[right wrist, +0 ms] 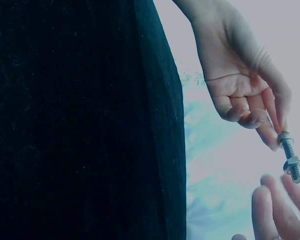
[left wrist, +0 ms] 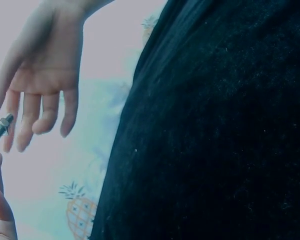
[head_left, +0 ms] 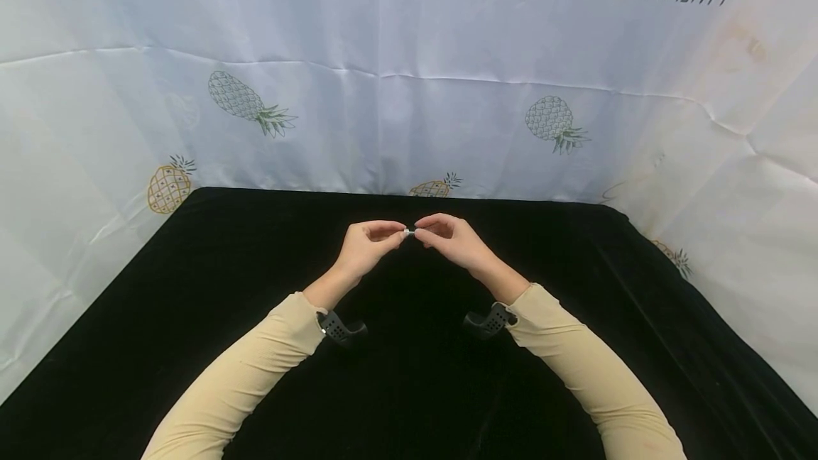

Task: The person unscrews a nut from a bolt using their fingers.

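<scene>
Bolt (right wrist: 289, 148), metallic and threaded, sits between the two hands, above a black cloth (head_left: 409, 382). Hex nut (right wrist: 292, 162) is on the thread, near the free end. Left hand (head_left: 360, 252) grasps the bolt at its head, pinched between thumb and fingertips; the shank points toward the right hand (head_left: 461, 242). Right hand is released: its thumb and fingers stand apart about the free end, and the right wrist view shows a gap between them and the nut. Both forearms wear cream sleeves (head_left: 252, 357), with a dark strap (head_left: 341, 328) at each wrist. Pale curtain (head_left: 447, 27), printed with pineapples and reversed lettering, hangs behind the cloth-covered surface.
</scene>
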The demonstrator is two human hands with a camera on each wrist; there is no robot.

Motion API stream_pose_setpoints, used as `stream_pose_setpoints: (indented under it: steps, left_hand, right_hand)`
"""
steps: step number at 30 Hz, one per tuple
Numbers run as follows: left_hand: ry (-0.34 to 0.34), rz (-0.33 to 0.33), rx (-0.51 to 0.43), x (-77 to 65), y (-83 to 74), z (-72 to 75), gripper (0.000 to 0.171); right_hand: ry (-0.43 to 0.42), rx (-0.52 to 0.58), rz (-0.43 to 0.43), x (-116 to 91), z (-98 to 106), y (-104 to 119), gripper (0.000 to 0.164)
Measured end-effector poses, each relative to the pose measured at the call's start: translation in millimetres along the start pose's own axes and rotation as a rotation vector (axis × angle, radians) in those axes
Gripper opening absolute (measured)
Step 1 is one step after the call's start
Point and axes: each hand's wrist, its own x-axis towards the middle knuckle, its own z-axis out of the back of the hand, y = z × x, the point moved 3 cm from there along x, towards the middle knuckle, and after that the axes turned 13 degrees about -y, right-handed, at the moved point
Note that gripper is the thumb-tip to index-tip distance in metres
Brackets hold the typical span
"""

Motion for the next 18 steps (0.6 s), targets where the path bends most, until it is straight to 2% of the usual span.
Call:
stream_pose_setpoints:
  steps: [4,8,11,18]
  left_hand:
    - [-0.001,0.003,0.006,-0.5,0.3,0.0,0.023]
    - [-0.004,0.004,0.001,-0.6,0.7,0.1,0.024]
    - [-0.005,0.002,-0.005,-0.4,0.4,0.1,0.024]
    - [-0.006,0.007,-0.002,-0.3,-0.7,-0.1,0.023]
  right_hand:
    - [0.005,-0.011,-0.042,0.4,-1.3,-2.5,0.033]
    - [-0.006,0.014,0.025,0.3,-0.3,-1.2,0.03]
    - [-0.01,0.028,0.042,0.2,0.7,0.5,0.035]
    - [0.012,0.009,-0.043,-1.2,-0.7,0.2,0.034]
